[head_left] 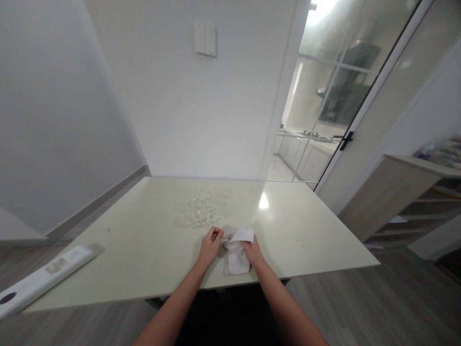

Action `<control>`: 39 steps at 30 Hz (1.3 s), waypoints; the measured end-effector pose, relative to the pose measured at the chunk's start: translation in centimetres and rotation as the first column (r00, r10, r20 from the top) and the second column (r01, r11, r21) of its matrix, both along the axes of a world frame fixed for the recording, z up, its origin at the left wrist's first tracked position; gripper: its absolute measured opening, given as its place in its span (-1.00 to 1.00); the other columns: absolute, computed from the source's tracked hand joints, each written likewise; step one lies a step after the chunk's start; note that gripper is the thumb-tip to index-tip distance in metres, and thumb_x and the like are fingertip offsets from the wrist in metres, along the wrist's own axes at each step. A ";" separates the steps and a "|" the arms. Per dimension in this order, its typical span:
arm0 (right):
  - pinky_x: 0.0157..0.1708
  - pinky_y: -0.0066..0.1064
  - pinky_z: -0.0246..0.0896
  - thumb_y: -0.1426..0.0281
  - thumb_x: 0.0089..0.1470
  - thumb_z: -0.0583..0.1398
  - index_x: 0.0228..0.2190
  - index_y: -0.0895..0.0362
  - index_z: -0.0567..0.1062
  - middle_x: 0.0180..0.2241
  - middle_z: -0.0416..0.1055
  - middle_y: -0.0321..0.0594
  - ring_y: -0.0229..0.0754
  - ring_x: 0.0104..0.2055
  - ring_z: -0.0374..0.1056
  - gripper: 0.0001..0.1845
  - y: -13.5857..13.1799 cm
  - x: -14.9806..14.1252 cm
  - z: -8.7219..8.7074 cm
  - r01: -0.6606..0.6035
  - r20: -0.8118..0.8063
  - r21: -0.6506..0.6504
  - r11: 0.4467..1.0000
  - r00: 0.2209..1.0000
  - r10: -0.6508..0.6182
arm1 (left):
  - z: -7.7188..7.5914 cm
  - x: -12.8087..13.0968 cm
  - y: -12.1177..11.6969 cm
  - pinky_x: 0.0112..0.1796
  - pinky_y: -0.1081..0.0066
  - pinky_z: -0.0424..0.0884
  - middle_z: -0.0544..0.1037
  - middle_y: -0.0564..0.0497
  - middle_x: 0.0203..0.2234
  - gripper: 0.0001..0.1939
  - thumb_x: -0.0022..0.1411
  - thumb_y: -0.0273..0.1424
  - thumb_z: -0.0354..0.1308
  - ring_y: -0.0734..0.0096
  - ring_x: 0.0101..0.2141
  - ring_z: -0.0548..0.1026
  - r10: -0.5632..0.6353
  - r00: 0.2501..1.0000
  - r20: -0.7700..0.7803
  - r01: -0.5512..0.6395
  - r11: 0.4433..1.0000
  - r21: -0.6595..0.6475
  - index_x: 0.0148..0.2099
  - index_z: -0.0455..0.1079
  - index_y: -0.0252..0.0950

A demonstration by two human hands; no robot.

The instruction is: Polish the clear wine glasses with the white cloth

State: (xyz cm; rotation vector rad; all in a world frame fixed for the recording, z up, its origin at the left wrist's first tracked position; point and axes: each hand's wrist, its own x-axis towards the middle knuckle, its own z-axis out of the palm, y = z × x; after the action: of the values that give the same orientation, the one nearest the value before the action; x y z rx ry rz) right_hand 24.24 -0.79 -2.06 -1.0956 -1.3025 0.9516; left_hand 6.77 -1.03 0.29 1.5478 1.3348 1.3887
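My left hand [210,246] is closed in a pinch on a small clear glass [226,238], near the front edge of the table. Only a shiny part of the glass shows between my hands; its other end is covered by a white cloth [237,258]. My right hand [253,251] grips the cloth from the right side, with its fingers partly hidden in the folds. The lower part of the cloth hangs down close to the tabletop. Just beyond my left hand stands a group of several clear glasses [203,207].
The pale table [144,240] reaches the wall. A long white box [46,276] lies across its left front corner. At right are a glass-paned door [320,96] with a black handle and an open wooden shelf unit [396,197]. A wall switch [205,38] is above.
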 end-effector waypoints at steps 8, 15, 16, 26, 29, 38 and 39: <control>0.02 -0.18 0.24 0.30 -0.11 0.20 -0.24 0.12 0.54 -0.18 0.55 -0.12 -0.03 -0.09 0.43 -0.66 0.0 -0.1 -0.1 -0.017 -0.036 -0.023 1.000 0.999 0.016 | -0.4 -0.1 0.2 -0.40 0.47 0.24 0.35 0.11 -0.52 -0.71 0.21 -0.14 0.06 0.43 -0.46 0.34 0.011 1.000 -0.011 -0.011 1.000 0.006 -0.38 0.30 -0.27; -0.01 -0.15 0.26 0.31 -0.17 0.21 -0.28 0.14 0.54 -0.20 0.56 -0.10 -0.01 -0.12 0.44 -0.67 0.0 -0.2 0.2 0.010 -0.044 -0.029 1.000 0.999 -0.011 | -0.4 -0.1 0.2 -0.41 0.48 0.23 0.35 0.11 -0.52 -0.72 0.21 -0.14 0.06 0.43 -0.46 0.33 0.000 1.000 0.003 0.000 1.000 -0.002 -0.37 0.29 -0.27; -0.01 -0.15 0.26 0.32 -0.16 0.21 -0.29 0.14 0.55 -0.21 0.56 -0.10 -0.01 -0.12 0.44 -0.68 0.0 -0.2 0.2 0.002 -0.043 -0.025 1.000 0.999 -0.003 | -0.4 -0.1 0.1 -0.40 0.48 0.24 0.35 0.10 -0.52 -0.71 0.20 -0.13 0.06 0.43 -0.46 0.34 0.001 1.000 0.005 -0.001 1.000 -0.007 -0.37 0.29 -0.27; 0.02 -0.18 0.26 0.30 -0.14 0.22 -0.23 0.12 0.55 -0.17 0.56 -0.12 -0.01 -0.08 0.44 -0.64 0.0 -0.2 -0.1 0.000 -0.050 -0.028 1.000 0.999 -0.002 | -0.1 -0.1 0.0 -0.38 0.46 0.27 0.37 0.09 -0.51 -0.69 0.19 -0.11 0.07 0.40 -0.44 0.36 0.006 1.000 -0.001 -0.006 1.000 -0.011 -0.37 0.30 -0.26; 0.02 -0.19 0.26 0.25 -0.10 0.20 -0.21 0.11 0.55 -0.20 0.56 -0.12 -0.02 -0.08 0.44 -0.63 0.2 -0.2 -0.4 0.029 -0.082 -0.067 0.997 0.996 -0.034 | 0.1 -0.1 -0.3 -0.37 0.46 0.28 0.40 0.07 -0.45 -0.73 0.20 -0.15 0.08 0.41 -0.43 0.37 -0.003 1.000 -0.012 0.003 1.000 0.020 -0.31 0.31 -0.26; 0.16 -0.11 0.11 0.16 -0.05 0.16 -0.25 0.11 0.55 -0.13 0.54 -0.09 -0.02 0.04 0.38 -0.62 0.5 0.2 -1.6 0.151 -0.091 -0.192 0.970 0.981 -0.171 | 0.7 -0.2 -0.7 -0.39 0.44 0.25 0.37 0.08 -0.52 -0.68 0.21 -0.09 0.02 0.39 -0.45 0.35 -0.006 1.000 -0.029 0.007 1.000 0.023 -0.35 0.33 -0.25; 0.13 -0.11 0.15 0.18 -0.09 0.20 -0.24 0.10 0.54 -0.15 0.55 -0.09 -0.02 0.00 0.40 -0.63 0.3 0.1 -1.4 0.116 -0.092 -0.165 0.979 0.987 -0.133 | 0.6 -0.3 -0.6 -0.42 0.44 0.24 0.34 0.09 -0.57 -0.65 0.22 -0.07 -0.01 0.39 -0.49 0.33 -0.001 1.000 -0.010 0.001 1.000 -0.015 -0.37 0.32 -0.25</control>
State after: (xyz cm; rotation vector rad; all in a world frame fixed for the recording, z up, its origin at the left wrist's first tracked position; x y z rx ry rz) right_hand 24.37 -0.52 -3.47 -1.2198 -1.0754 1.0171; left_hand 6.51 -1.58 0.89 1.5472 1.3470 1.3696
